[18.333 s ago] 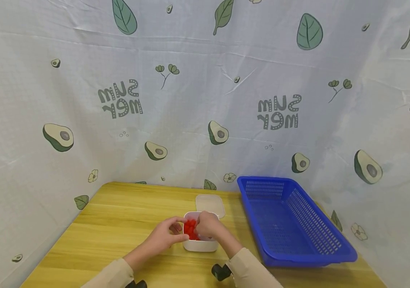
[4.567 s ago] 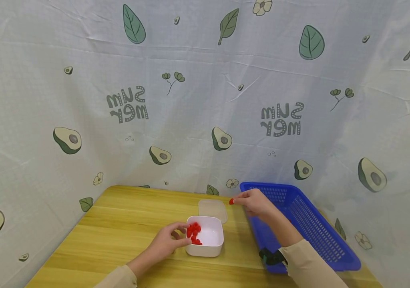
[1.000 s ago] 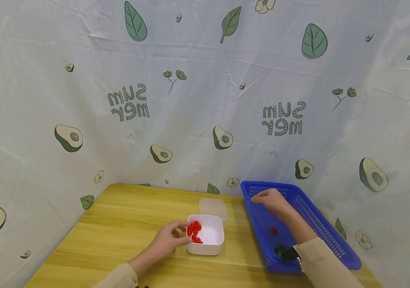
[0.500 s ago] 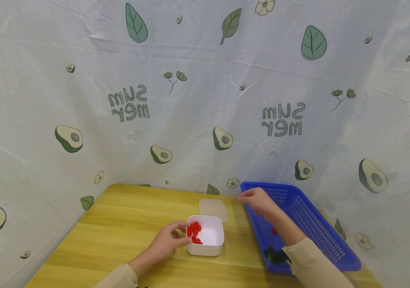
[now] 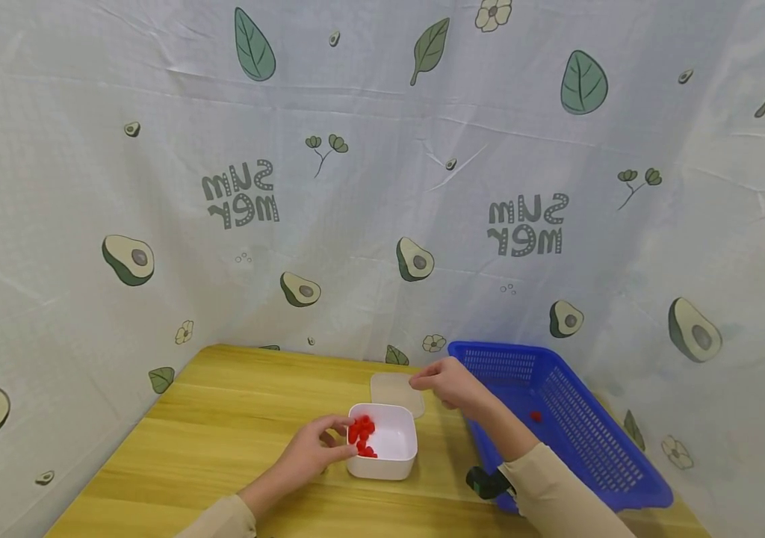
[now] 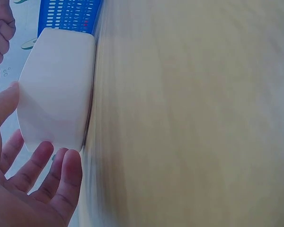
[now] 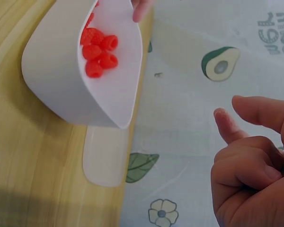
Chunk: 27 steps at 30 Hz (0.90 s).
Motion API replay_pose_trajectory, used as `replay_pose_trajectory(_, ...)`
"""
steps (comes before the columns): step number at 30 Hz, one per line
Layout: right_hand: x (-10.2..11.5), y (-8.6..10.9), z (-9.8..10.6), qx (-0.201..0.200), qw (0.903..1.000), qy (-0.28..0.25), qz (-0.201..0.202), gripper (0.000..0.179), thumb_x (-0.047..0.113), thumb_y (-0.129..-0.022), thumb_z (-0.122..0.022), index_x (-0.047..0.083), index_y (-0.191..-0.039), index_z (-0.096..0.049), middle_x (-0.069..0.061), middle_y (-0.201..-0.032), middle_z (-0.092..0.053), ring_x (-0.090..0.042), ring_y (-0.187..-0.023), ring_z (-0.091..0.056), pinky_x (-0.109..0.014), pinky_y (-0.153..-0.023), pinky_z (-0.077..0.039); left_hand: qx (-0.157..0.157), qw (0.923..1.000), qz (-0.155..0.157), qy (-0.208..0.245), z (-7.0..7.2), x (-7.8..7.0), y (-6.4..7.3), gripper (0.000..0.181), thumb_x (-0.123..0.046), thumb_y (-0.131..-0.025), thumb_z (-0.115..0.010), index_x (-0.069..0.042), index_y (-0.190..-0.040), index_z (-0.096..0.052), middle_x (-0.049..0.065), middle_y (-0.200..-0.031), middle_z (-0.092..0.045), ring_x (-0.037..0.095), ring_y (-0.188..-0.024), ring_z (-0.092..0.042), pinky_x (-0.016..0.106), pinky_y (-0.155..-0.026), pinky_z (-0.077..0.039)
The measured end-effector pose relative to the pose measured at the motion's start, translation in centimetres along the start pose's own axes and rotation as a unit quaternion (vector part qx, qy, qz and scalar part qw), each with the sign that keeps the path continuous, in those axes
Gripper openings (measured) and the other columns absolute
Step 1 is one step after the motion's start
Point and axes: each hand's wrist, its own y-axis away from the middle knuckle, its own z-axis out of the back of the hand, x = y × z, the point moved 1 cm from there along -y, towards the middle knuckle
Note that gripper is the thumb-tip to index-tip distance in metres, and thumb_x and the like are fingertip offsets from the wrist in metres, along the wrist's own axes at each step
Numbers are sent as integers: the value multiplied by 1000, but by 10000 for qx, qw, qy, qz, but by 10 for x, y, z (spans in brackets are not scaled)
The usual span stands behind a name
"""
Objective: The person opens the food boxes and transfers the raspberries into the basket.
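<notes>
In the head view a white square box stands on the table, with several red raspberries along its left side. My left hand holds the box at its left side, thumb and forefinger at the rim. In the left wrist view the box's pale wall fills the space before that hand's fingers. My right hand hovers above and right of the box. The right wrist view shows its thumb and forefinger apart with nothing between them, other fingers curled. One red raspberry lies in the blue basket.
A flat translucent lid lies on the wooden table behind the box. The blue basket occupies the table's right side, and my right forearm crosses its left rim. A printed cloth hangs behind and beside the table.
Over the last second my right hand has moved left, out from over the basket towards the box. The left hand and box have stayed put. Earlier the right hand carried a raspberry to the basket.
</notes>
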Motion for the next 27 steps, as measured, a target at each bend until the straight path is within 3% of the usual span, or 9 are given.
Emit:
replay_pose_trajectory(4, 4, 0, -9, 129, 9999, -61, -6, 20, 17, -91, -73, 5, -106, -77, 2, -69, -46, -10, -45, -22, -22, -43, -23, -12, 10000, -10, -11, 0, 0, 0, 51, -32, -88, -79, -12, -132, -63, 8, -116, -61, 23, -94, -57, 31, -65, -54)
replay_pose_trajectory(10, 4, -2, -22, 370, 9991, -230, 3, 19, 15, -91, -72, 3, -105, -76, 5, -55, -31, -10, -44, -21, -22, -43, -22, -5, 10000, 36, 0, 0, 0, -1, 50, -33, -87, -79, -14, -131, -64, 6, -115, -61, 22, -94, -57, 31, -66, -54)
replay_pose_trajectory(12, 4, -3, -26, 418, 9989, -216, -4, 19, 16, -91, -72, 3, -105, -76, 4, -57, -36, -10, -44, -22, -22, -43, -23, -2, 10000, 67, 5, 1, 0, -1, 50, -34, -87, -79, -15, -131, -64, 6, -115, -61, 21, -94, -57, 30, -66, -54)
replay_pose_trajectory(15, 3, -4, -33, 483, 9987, -155, 6, 20, 18, -91, -73, 3, -105, -76, 1, -70, -54, -11, -44, -25, -22, -44, -24, -3, 10000, 55, 10, 1, 0, -1, 50, -33, -87, -79, -14, -132, -63, 6, -115, -61, 21, -94, -57, 30, -66, -54)
replay_pose_trajectory(18, 2, -4, -39, 564, 9984, -52, 60, 20, 19, -91, -74, 4, -105, -76, -1, -75, -58, -11, -44, -27, -22, -44, -26, 8, 10000, 11, 31, 1, 0, -2, 51, -32, -88, -79, -13, -132, -63, 7, -115, -61, 22, -94, -57, 30, -65, -54)
replay_pose_trajectory(22, -2, -6, -46, 672, 9977, 43, 115, 19, 19, -90, -74, 5, -103, -77, 1, -61, -43, -11, -43, -27, -22, -43, -26, 12, 10000, 6, 40, 1, 0, -2, 52, -33, -88, -79, -13, -132, -63, 6, -116, -61, 21, -94, -57, 30, -65, -54)
replay_pose_trajectory(27, -5, -7, -54, 762, 9970, 69, 145, 18, 19, -89, -75, 5, -101, -77, 3, -58, -40, -10, -43, -27, -21, -42, -26, 15, 10000, 25, 38, 2, 0, -1, 51, -33, -88, -78, -12, -132, -62, 6, -116, -61, 21, -94, -57, 31, -66, -54)
